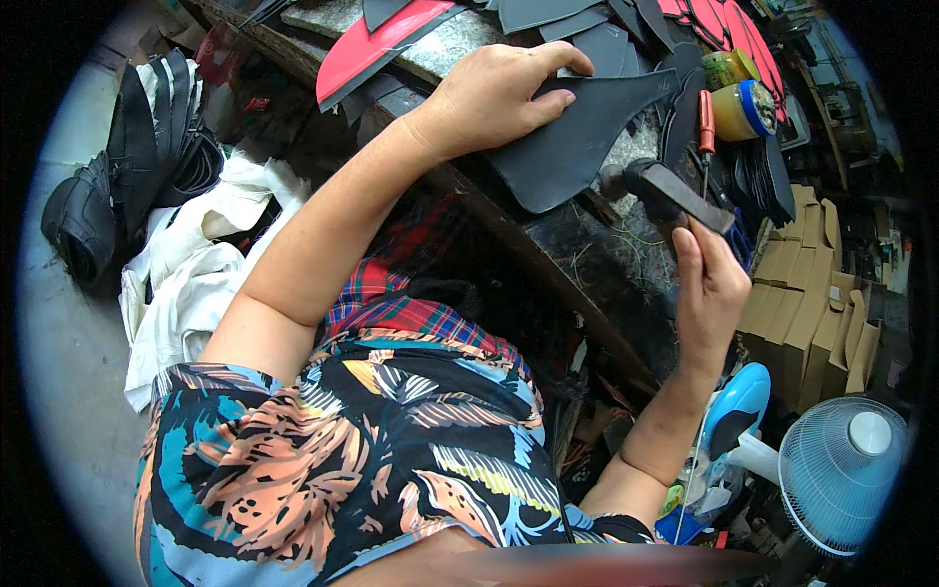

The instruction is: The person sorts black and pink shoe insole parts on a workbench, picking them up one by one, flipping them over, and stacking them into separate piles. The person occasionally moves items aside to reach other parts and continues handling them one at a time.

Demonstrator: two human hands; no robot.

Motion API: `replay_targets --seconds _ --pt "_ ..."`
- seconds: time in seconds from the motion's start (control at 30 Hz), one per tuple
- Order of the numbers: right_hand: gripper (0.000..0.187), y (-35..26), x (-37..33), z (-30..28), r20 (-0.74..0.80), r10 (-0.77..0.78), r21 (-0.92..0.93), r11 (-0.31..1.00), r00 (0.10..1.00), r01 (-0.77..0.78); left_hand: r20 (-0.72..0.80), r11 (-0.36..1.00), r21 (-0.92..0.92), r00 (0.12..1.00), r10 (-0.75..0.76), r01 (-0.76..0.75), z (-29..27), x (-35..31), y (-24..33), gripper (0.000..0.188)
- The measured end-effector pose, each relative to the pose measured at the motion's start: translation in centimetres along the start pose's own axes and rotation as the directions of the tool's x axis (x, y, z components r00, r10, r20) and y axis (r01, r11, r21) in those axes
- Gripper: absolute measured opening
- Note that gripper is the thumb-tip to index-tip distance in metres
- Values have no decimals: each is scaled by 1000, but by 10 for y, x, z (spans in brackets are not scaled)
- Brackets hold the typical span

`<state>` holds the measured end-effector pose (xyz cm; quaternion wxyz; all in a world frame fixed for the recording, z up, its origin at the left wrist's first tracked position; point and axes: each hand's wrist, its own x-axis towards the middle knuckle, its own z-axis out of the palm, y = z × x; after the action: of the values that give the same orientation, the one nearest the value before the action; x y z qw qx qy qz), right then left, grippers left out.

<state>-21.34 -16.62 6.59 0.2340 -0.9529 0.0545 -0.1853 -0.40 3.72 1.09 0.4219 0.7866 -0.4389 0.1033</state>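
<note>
Several curved black padded strips (168, 117): far left, bunched against the white cloth.
White crumpled cloth (191, 293): just below and right of the strips.
Red curved panel with dark edging (377, 49): top left of the dark wooden bench (577, 264), overlapping the pale speckled stone slab (440, 39).
Left hand (489, 103): back up, thumb on the black panel; thumb-forefinger gap narrow, other fingers hidden, can't tell if the grip pinches.
Smooth black leather-like panel (558, 161): mid-bench under left hand, pointed end toward upper right.
Dark metal-headed hammer (685, 201): just right of panel's lower edge; contact below unclear.
Right hand (714, 279): grip closed round hammer, near its head; handle mostly hidden.
Red-handled screwdriver (706, 122): beyond hammer, upright in view.
Blue-rimmed jar, yellowish contents (738, 110): right beside screwdriver.
Folded brown cardboard (797, 303): right, past right hand.
White-and-blue fan (846, 460): lower right.
Hammer step: probably steadying panel for tapping.
Next tap: would call for panel flat, left fingers clear of head.
</note>
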Motion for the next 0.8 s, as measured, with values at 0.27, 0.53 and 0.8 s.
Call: replay_targets --seconds 0.27,0.53,0.8 --pt "36 -4 0 21 -64 -55 -39 998 996 52 -164 997 -53 985 51 -60 10 0 -5 30" --pt "30 -2 -4 -5 -194 -20 -46 999 981 11 -168 1000 -13 986 16 -18 11 0 -5 29" --pt "27 2 1 22 -68 48 61 997 997 -44 -126 997 10 990 -69 71 9 1 1 28"
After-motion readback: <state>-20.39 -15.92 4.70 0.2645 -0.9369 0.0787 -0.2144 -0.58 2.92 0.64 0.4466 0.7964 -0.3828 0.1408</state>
